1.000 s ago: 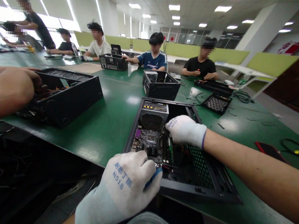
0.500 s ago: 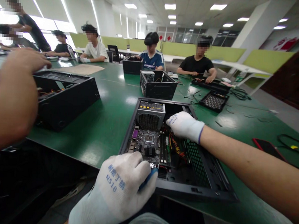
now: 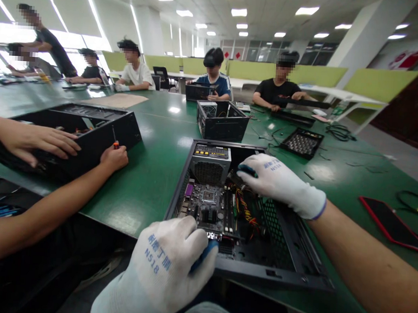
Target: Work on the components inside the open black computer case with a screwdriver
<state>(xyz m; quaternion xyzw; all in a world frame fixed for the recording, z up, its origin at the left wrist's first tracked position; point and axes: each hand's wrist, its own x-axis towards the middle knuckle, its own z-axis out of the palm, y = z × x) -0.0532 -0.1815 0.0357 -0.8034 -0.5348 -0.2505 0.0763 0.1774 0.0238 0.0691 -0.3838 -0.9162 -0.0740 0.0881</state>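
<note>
Right hand [image 3: 273, 179] uncurled halfway, left hand [image 3: 165, 267] curled, holds unclear — case [image 3: 244, 268] open upward, power supply [image 3: 211, 162] farthest.

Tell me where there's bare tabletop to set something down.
Most room: the green table between the neighbour's case and the open case in front. Smaller: beyond the right forearm, left of the red-edged device. Crowded: around the black tray and coiled cable, and at the open case, where left hand and right hand are.

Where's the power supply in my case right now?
In the head view, the power supply sits in the far left corner of the nearest case, beyond the motherboard and left of your right hand.
</note>
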